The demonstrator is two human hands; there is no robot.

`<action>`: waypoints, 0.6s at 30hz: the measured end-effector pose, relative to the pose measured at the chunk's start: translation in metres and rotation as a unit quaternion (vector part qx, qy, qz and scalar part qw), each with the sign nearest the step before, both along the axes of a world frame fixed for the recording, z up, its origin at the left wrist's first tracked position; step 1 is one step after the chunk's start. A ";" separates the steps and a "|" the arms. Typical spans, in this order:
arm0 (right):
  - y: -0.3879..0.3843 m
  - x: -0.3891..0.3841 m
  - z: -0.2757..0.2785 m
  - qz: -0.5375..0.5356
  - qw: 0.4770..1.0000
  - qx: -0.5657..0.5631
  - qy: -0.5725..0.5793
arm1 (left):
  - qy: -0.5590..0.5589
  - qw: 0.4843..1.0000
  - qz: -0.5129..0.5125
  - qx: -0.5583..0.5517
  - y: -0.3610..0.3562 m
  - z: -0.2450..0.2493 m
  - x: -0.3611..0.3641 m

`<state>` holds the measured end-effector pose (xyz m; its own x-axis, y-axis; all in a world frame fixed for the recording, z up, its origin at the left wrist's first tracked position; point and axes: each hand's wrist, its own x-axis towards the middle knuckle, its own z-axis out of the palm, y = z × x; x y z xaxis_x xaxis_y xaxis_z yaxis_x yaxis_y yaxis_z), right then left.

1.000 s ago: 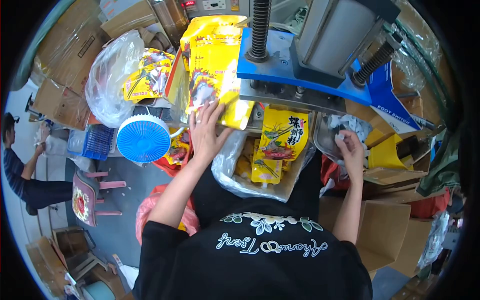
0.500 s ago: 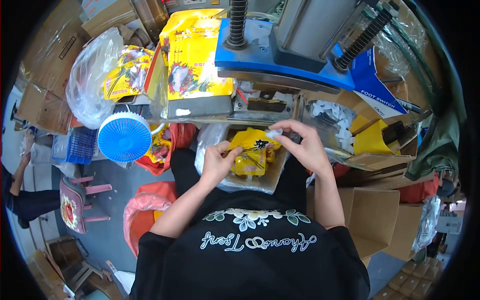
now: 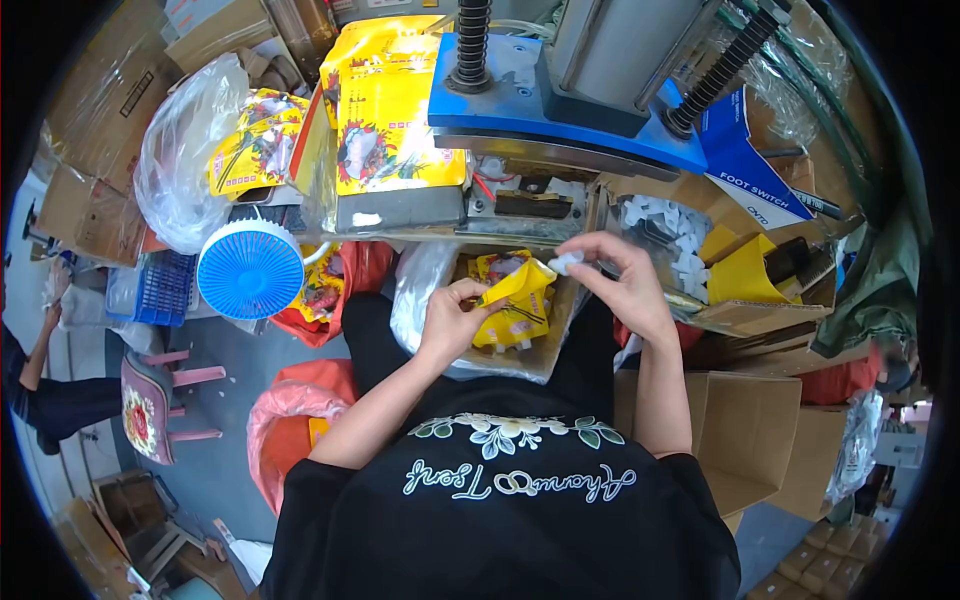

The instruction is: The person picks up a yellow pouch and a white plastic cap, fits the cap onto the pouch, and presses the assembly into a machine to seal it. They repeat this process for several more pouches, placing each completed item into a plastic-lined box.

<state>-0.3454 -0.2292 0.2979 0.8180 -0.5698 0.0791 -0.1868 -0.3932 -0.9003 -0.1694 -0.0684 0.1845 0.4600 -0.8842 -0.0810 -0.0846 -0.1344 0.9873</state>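
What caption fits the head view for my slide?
Left hand holds a yellow pouch; right hand pinches a small white piece.

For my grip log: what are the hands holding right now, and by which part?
Left hand pinches the yellow pouch at its upper edge; right hand holds a small white cap in its fingertips.
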 end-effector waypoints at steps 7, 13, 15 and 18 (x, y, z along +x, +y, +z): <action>-0.001 0.021 -0.024 0.030 0.980 0.194 -0.040 | 0.024 0.998 -0.046 -0.027 0.001 0.001 0.007; -0.030 0.008 -0.027 -0.151 0.985 -0.053 -0.065 | 0.185 0.983 0.018 0.006 -0.040 0.036 0.008; -0.053 -0.013 -0.032 -0.188 0.977 -0.102 -0.022 | 0.276 0.961 0.018 -0.020 -0.056 0.029 0.009; -0.070 -0.027 -0.030 -0.261 0.939 -0.200 0.103 | 0.376 0.926 0.023 -0.027 -0.068 0.037 0.009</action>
